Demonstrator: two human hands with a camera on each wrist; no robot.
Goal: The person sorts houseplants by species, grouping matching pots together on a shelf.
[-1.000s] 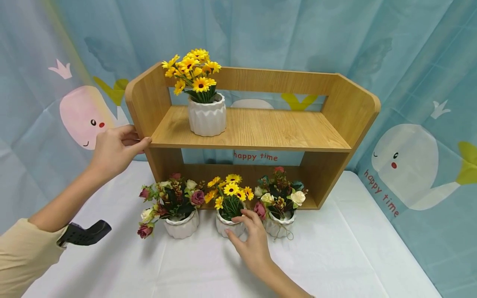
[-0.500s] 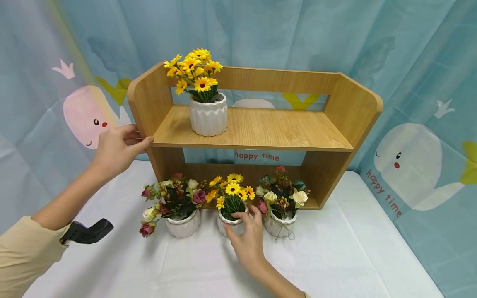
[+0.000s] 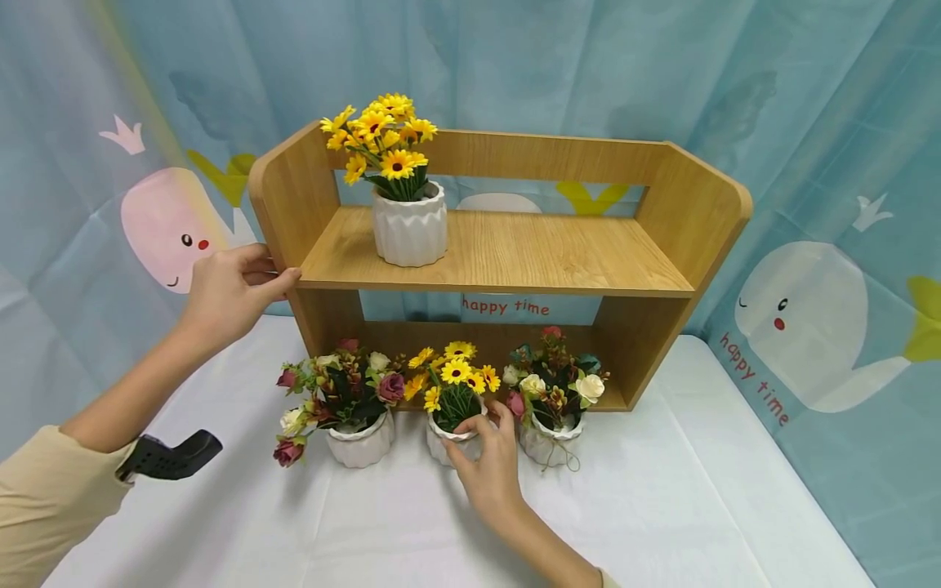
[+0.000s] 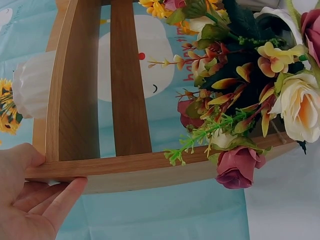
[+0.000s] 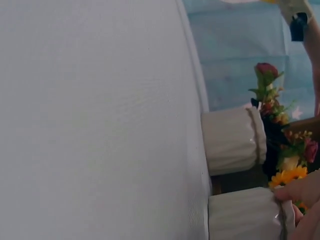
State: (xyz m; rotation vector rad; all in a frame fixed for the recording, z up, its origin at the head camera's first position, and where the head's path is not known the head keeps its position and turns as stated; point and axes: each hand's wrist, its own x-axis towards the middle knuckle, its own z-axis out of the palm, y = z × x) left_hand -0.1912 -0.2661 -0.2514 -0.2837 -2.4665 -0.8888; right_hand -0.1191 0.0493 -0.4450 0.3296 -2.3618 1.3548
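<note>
My right hand (image 3: 488, 474) is at the middle pot (image 3: 452, 445), the small white one w/ yellow flowers (image 3: 452, 374). Thumb and fingers curl round its rim, fingertips (image 3: 506, 411) on the far edge, thumb on the near-left side. In the right wrist view the same hand (image 5: 300, 200) shows bottom right, fingers closed on the rim of that pot (image 5: 245, 215); the pot w/ pink flowers (image 5: 232, 140) lies next to it. The middle pot stands on the tabletop (image 3: 662, 506), white cloth, just in front of the shelf's lower opening, between two other pots.

My left hand (image 3: 228, 294) grips the left side panel of the wooden shelf (image 3: 507, 253): thumb on the front edge at the level of the upper board, fingers wrapped behind the panel. Left wrist view: hand (image 4: 30, 200) bottom left, thumb along the panel edge of the shelf (image 4: 100, 165), fingers curled on the other side.

Row on the tabletop, l. to r.: pot w/ pink flowers (image 3: 360, 445), middle pot, right pot (image 3: 547, 445) w/ cream and red flowers, string tied round it. The three stand close, blooms touching or nearly so; whether the pots themselves touch I cannot tell.

Upper board: a larger ribbed white pot (image 3: 409, 229) w/ yellow flowers, upright, toward the left end.

Behind: blue curtain (image 3: 809, 122) w/ cartoon whales. A black strap device (image 3: 172, 457) sits at my left wrist, beside a beige sleeve (image 3: 44, 506).
</note>
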